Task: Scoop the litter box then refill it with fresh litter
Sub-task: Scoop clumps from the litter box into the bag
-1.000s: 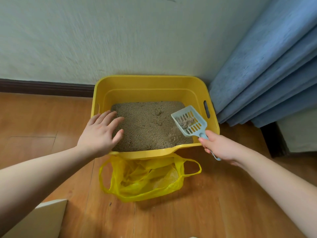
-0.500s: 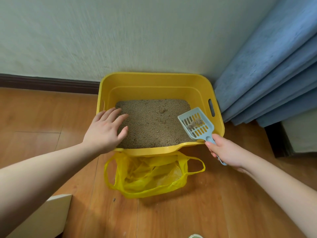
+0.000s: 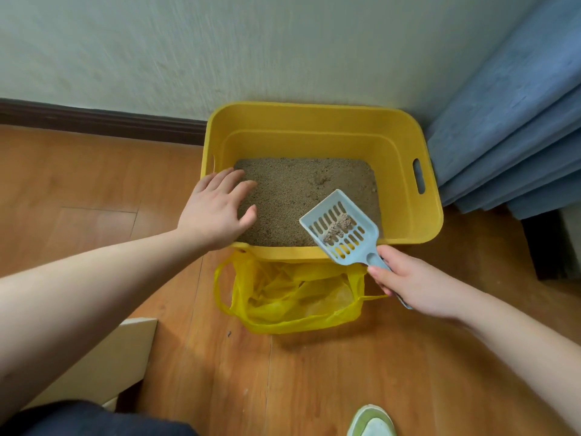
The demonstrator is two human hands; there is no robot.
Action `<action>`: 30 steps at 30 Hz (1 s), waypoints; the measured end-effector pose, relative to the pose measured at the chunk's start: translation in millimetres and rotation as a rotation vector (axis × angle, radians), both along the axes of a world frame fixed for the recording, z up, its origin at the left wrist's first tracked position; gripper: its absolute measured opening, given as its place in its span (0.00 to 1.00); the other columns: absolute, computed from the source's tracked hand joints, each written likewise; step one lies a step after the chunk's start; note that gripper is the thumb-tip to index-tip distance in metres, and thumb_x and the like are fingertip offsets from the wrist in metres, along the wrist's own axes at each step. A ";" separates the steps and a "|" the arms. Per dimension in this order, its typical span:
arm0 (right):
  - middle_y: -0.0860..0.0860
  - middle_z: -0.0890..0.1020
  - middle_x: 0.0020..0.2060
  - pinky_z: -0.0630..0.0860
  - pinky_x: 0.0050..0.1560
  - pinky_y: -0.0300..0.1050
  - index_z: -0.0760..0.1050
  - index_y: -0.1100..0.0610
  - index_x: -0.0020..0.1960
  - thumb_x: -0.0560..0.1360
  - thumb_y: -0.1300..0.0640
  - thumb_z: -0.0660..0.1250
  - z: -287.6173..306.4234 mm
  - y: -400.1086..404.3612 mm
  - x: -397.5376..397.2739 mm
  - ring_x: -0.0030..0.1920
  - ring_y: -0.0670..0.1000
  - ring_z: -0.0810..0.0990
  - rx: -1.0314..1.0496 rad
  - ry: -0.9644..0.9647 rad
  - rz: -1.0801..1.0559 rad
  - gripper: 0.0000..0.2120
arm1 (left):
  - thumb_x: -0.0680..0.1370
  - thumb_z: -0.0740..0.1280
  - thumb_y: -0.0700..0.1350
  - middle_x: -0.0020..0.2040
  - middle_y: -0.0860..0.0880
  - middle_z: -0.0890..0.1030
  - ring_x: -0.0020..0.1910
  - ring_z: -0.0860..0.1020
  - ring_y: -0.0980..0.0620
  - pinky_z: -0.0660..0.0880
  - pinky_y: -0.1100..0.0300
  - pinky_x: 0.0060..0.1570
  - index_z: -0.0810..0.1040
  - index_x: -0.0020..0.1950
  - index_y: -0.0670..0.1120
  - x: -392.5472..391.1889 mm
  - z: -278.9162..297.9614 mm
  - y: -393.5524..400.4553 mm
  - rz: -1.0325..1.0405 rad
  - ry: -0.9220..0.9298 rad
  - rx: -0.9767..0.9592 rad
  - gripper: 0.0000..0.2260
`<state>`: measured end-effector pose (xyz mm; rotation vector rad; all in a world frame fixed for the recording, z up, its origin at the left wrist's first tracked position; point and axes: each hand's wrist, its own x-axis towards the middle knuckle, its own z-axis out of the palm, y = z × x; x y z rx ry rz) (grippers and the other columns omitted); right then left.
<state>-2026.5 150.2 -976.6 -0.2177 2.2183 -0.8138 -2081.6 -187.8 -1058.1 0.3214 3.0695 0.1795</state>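
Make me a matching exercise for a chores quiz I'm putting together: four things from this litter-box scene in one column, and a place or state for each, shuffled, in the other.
Things:
1. scoop
2. plastic bag
3. left hand
4. litter box

Places or states:
A. on the box's near-left rim, fingers spread
B. against the wall, beside the blue curtain
C. held in the right hand, with clumps in it
D. open on the floor in front of the box

Pairs: 1-C, 2-D, 3-A, 4-B
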 end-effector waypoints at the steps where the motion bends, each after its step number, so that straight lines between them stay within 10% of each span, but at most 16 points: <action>1: 0.49 0.74 0.35 0.68 0.34 0.35 0.66 0.52 0.45 0.81 0.52 0.58 -4.7 -2.8 3.7 0.30 0.39 0.71 -0.001 -0.010 0.023 0.07 | 0.78 0.51 0.61 0.74 0.47 0.69 0.75 0.62 0.46 0.56 0.49 0.73 0.69 0.72 0.52 0.1 -0.1 0.2 0.000 0.002 -0.006 0.26; 10: 0.51 0.74 0.53 0.69 0.49 0.50 0.66 0.56 0.61 0.81 0.52 0.57 -65.5 -14.4 32.6 0.54 0.55 0.75 0.414 0.247 0.347 0.11 | 0.77 0.54 0.60 0.73 0.45 0.70 0.74 0.64 0.45 0.57 0.49 0.71 0.70 0.71 0.50 -1.1 -3.0 0.0 -0.015 0.031 -0.020 0.26; 14: 0.52 0.74 0.37 0.69 0.34 0.50 0.72 0.56 0.49 0.72 0.61 0.70 -81.4 -12.6 41.4 0.35 0.56 0.75 0.584 0.716 0.559 0.09 | 0.76 0.54 0.60 0.72 0.45 0.71 0.74 0.65 0.45 0.58 0.48 0.71 0.72 0.70 0.51 -2.5 -4.0 0.9 -0.011 0.045 -0.007 0.26; 18: 0.53 0.71 0.34 0.66 0.32 0.50 0.75 0.57 0.47 0.72 0.64 0.59 -76.8 -13.9 43.1 0.32 0.56 0.71 0.615 0.935 0.593 0.08 | 0.76 0.54 0.60 0.71 0.46 0.72 0.73 0.66 0.45 0.59 0.49 0.72 0.72 0.69 0.51 -2.9 -5.3 0.4 -0.005 0.058 -0.001 0.25; 30: 0.52 0.72 0.36 0.67 0.32 0.50 0.76 0.56 0.46 0.72 0.64 0.60 -31.2 -26.4 26.7 0.34 0.56 0.73 0.500 0.853 0.511 0.08 | 0.76 0.55 0.60 0.71 0.46 0.72 0.73 0.66 0.46 0.59 0.49 0.71 0.72 0.69 0.51 -3.7 -6.2 0.1 -0.008 0.069 0.002 0.25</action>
